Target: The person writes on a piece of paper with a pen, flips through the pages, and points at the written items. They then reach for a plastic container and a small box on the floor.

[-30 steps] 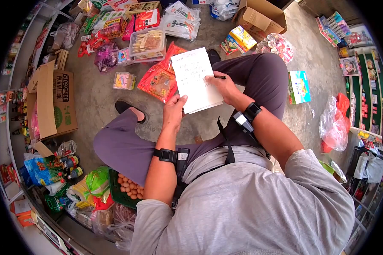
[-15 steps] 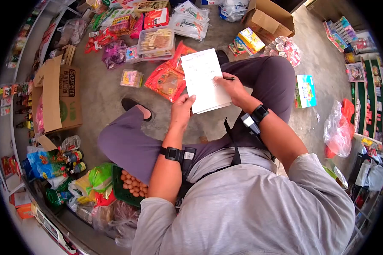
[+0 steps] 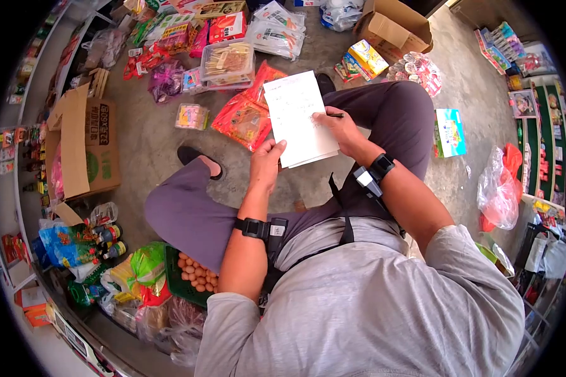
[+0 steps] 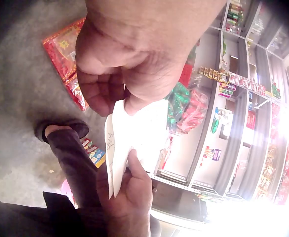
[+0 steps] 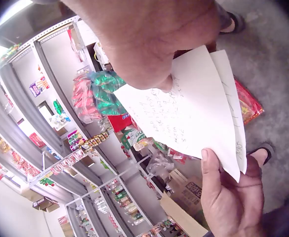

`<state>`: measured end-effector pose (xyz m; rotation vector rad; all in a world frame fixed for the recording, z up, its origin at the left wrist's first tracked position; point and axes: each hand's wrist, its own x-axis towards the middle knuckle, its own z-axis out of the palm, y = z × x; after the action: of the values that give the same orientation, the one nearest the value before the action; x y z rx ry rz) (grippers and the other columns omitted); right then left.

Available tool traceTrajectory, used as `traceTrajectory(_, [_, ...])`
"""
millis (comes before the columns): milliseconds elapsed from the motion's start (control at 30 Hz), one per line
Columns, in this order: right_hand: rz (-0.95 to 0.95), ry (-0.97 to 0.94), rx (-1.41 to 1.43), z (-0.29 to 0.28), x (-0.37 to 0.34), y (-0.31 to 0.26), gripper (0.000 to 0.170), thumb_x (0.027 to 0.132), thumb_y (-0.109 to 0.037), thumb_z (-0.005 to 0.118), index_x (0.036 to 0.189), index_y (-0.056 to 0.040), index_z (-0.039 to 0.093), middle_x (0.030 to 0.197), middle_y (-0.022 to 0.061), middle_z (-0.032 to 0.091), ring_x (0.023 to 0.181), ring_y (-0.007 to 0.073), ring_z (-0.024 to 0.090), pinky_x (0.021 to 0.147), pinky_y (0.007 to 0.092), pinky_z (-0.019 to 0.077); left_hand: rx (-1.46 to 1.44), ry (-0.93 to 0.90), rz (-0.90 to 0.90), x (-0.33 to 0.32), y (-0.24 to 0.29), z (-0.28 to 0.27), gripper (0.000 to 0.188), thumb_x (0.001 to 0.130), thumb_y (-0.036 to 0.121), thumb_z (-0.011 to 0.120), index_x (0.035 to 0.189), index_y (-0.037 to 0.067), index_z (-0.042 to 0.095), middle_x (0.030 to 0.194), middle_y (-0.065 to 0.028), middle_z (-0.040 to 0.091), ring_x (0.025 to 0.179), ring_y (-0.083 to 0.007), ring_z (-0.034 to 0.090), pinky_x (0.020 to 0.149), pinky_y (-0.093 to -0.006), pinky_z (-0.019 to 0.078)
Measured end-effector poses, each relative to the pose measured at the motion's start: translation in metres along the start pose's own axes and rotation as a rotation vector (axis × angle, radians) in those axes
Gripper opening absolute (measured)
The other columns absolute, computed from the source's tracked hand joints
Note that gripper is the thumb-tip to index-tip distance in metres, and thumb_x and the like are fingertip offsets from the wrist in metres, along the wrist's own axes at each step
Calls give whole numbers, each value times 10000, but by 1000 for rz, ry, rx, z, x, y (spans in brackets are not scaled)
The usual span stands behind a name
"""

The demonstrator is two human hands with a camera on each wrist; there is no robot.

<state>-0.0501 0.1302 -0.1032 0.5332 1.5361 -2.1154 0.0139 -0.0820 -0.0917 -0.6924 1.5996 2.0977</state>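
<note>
Handwritten sheets of white paper (image 3: 300, 129), at least two stacked, are held over the person's lap. My left hand (image 3: 267, 164) grips their lower left corner, thumb on top, as the right wrist view also shows with the left thumb (image 5: 211, 170) on the sheet. At the right edge, my right hand (image 3: 346, 135) holds a black pen (image 3: 336, 115), its fingertips over the written side. In the left wrist view the right hand (image 4: 129, 195) is behind the paper's edge, thumb against the sheet; the pen is hidden there.
Around the crossed legs lie red snack packets (image 3: 242, 119), a clear tub of sticks (image 3: 227, 61) and a small pink pack (image 3: 192, 117). A cardboard box (image 3: 100, 141) stands left, a green egg crate (image 3: 177, 283) by the left knee. Stocked shelves (image 3: 544, 135) line the sides.
The head view has shifted slightly, so the scene sits a little further right. Both hands keep their hold, and the right fingertips stay at about the same spot on the paper.
</note>
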Motion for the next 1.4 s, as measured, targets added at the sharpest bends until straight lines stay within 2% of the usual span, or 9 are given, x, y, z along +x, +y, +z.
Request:
traceTrajectory(133, [-2, 19, -24, 1, 0, -1, 200, 943, -129, 679, 1087, 10, 677, 1001, 81, 717, 838, 153, 687, 750, 301, 566, -10, -7, 5, 2, -2, 0, 150, 988, 232, 645, 945, 91, 670, 855, 26, 675, 716, -41, 619, 616, -216, 498])
traceTrajectory(233, [-3, 27, -26, 0, 3, 2, 199, 944, -129, 678, 1087, 10, 678, 1003, 83, 716, 837, 154, 688, 749, 301, 566, -23, -60, 18, 11, -13, -9, 162, 981, 260, 653, 1034, 109, 672, 939, 13, 699, 782, -77, 662, 674, -256, 545])
traceTrajectory(433, [14, 36, -7, 2, 0, -1, 205, 945, -124, 678, 1094, 17, 674, 1012, 89, 717, 837, 167, 691, 756, 308, 571, -44, -74, 22, 7, -8, -7, 174, 994, 213, 630, 1064, 57, 661, 976, -25, 704, 822, -100, 679, 712, -275, 569])
traceTrajectory(1033, [20, 37, -10, 3, -1, -2, 207, 948, -123, 678, 1108, 9, 677, 1027, 86, 719, 863, 169, 691, 773, 316, 569, -36, -54, 20, 6, -6, -6, 168, 986, 233, 648, 1057, 82, 671, 953, 3, 702, 786, -75, 671, 665, -245, 556])
traceTrajectory(1400, [8, 50, -16, -1, 6, 5, 203, 945, -122, 680, 1097, 11, 680, 1022, 88, 718, 861, 165, 688, 768, 312, 565, -29, -59, 10, 6, -6, -6, 186, 984, 233, 652, 1077, 73, 674, 983, -8, 707, 822, -90, 679, 698, -259, 568])
